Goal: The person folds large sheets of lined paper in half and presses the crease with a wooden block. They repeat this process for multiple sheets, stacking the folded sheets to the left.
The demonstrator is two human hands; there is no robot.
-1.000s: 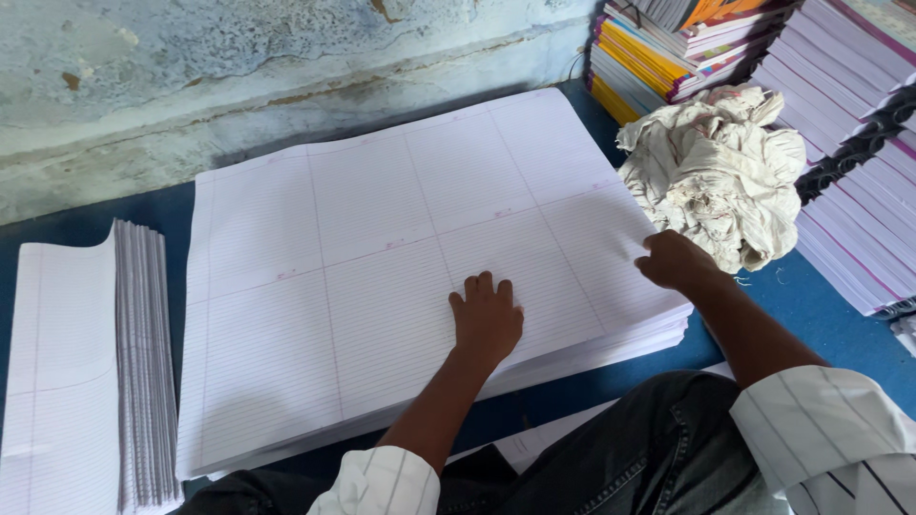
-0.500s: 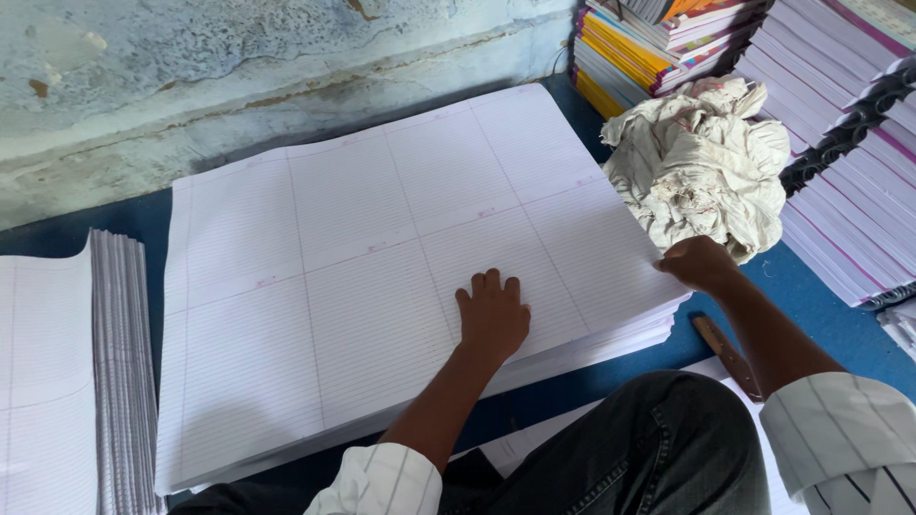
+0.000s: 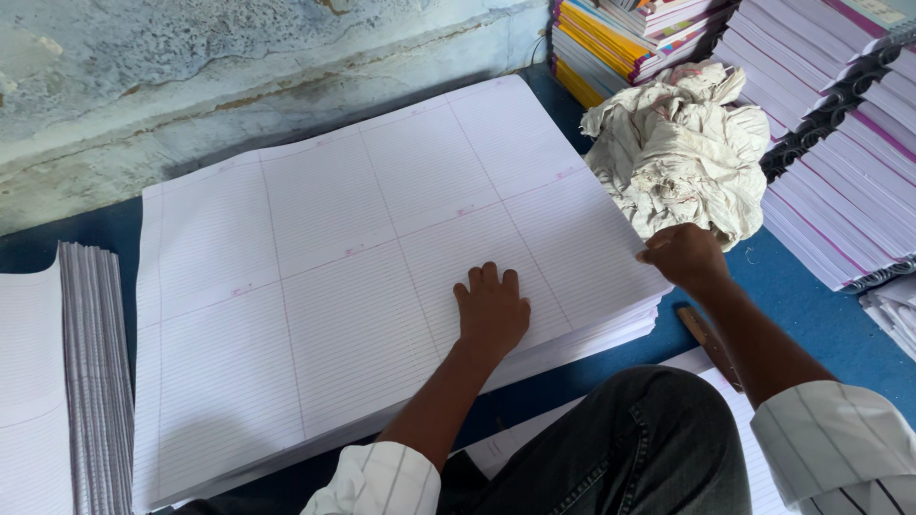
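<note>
A thick stack of large ruled paper sheets (image 3: 334, 286) lies on the blue surface in front of me. My left hand (image 3: 491, 310) rests flat on the top sheet, palm down, fingers slightly apart. My right hand (image 3: 682, 256) sits at the stack's right edge, fingers pinching the corner of the top sheet. A crumpled whitish cloth (image 3: 682, 153) lies just beyond the right hand.
A folded pile of ruled sheets (image 3: 67, 381) lies at the left. Stacked notebooks (image 3: 840, 162) stand at the right and coloured ones (image 3: 620, 38) at the back. A brown stick (image 3: 708, 343) lies by my knee. A worn wall (image 3: 191, 76) runs behind.
My right hand has slid a little toward me along the stack's right edge. The view has shifted slightly. My left hand stays flat on the top sheet.
</note>
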